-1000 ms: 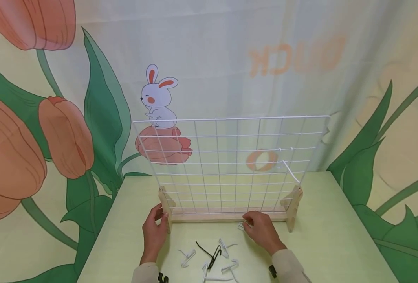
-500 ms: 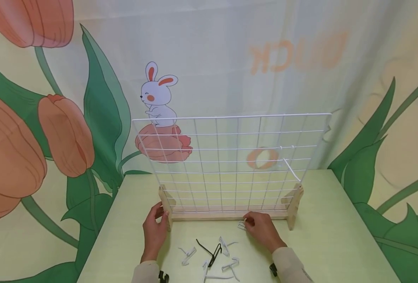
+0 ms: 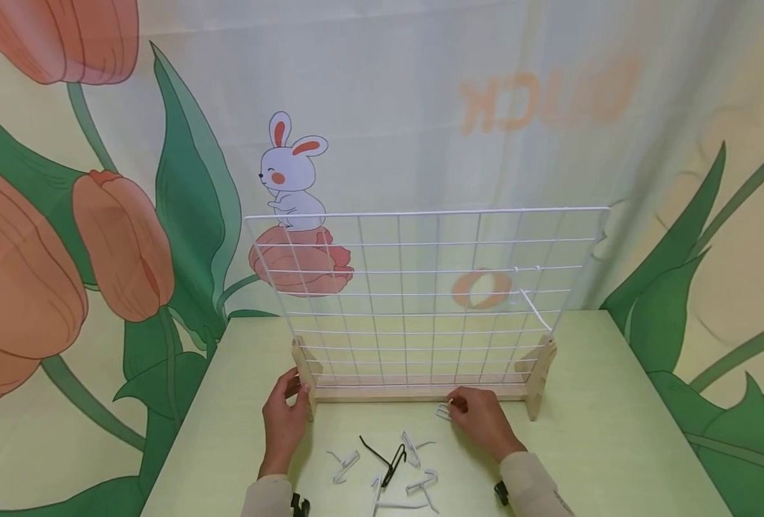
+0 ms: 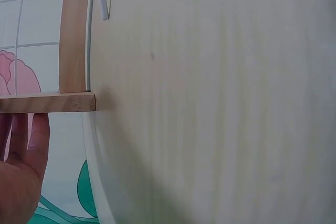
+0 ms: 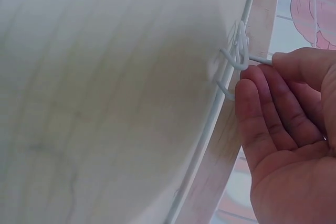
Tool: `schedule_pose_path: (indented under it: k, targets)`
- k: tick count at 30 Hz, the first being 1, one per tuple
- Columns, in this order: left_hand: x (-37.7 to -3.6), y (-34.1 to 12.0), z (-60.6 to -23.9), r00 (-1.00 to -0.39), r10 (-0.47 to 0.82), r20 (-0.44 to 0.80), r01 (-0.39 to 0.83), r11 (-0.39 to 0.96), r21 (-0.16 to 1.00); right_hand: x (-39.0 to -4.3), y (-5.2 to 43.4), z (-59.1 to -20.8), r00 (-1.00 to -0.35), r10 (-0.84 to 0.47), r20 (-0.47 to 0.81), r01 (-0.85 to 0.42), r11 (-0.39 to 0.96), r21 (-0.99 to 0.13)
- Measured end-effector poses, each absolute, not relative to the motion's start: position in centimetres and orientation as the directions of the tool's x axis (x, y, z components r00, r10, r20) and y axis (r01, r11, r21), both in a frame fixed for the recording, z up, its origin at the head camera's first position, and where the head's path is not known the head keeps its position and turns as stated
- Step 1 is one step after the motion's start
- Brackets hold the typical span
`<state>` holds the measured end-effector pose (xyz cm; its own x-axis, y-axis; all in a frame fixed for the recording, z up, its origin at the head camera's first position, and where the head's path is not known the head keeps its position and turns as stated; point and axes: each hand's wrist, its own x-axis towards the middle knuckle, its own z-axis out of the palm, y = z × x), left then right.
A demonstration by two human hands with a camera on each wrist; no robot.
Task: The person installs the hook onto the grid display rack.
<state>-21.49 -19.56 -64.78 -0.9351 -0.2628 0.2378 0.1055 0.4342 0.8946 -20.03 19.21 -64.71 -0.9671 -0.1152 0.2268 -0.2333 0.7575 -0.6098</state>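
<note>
Left hand [image 3: 285, 424]: at far left, fingers apart from the thumb, fingertips touching the outer face of the left wooden foot [image 3: 304, 380].
Wire grid [image 3: 427, 213]: stands upright between the feet.
Loose hooks: on the near table, one black hook [image 3: 389, 472] among four white ones.
Held white hook [image 3: 443, 411]: right of centre, beside the base bar [image 3: 388, 395].
Right hand [image 3: 482, 424]: thumb and fingers together, pinching that hook.
Hung white hook [image 3: 536, 310]: on the grid's right side.

On a table [image 3: 615, 431], before a curtain [image 3: 388, 93], a stand [image 3: 369, 396] holds a grid [image 3: 403, 294] with one hook [image 3: 536, 310] toward its right. Loose hooks [image 3: 391, 468] lie in front, the left hand [image 3: 283, 425] at the stand's left end, the right hand [image 3: 483, 422] before its right half.
</note>
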Motion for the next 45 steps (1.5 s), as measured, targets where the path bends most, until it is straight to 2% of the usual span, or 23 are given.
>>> schedule_pose_path:
  k: [7, 13, 25, 36, 45]
  targets:
    - [-21.5, -19.5, -64.8, -0.931, -0.269, 0.248, 0.110, 0.441, 0.891, -19.9, 19.3, -64.3, -0.979, -0.092, 0.181, -0.188, 0.753, -0.630]
    - [-21.4, -19.5, -64.8, -0.927, -0.273, 0.257, 0.114, 0.448, 0.887, -19.8, 19.3, -63.8, -0.977, -0.093, 0.194, -0.196, 0.755, -0.625]
    - [-21.4, -19.4, -64.9, -0.929, -0.279, 0.245, 0.098, 0.453, 0.886, -19.2, 19.6, -62.9, -0.952, -0.145, 0.269, -0.285, 0.737, -0.613]
    - [-21.4, -19.3, -64.6, -0.931, -0.278, 0.237, 0.085, 0.466, 0.881, -18.4, 19.4, -61.3, -0.939, -0.108, 0.327, -0.295, 0.741, -0.603]
    - [-21.4, -19.1, -64.6, -0.929, -0.290, 0.231, 0.075, 0.464, 0.883, -17.9, 19.4, -60.3, -0.903, -0.124, 0.411, -0.378, 0.685, -0.623]
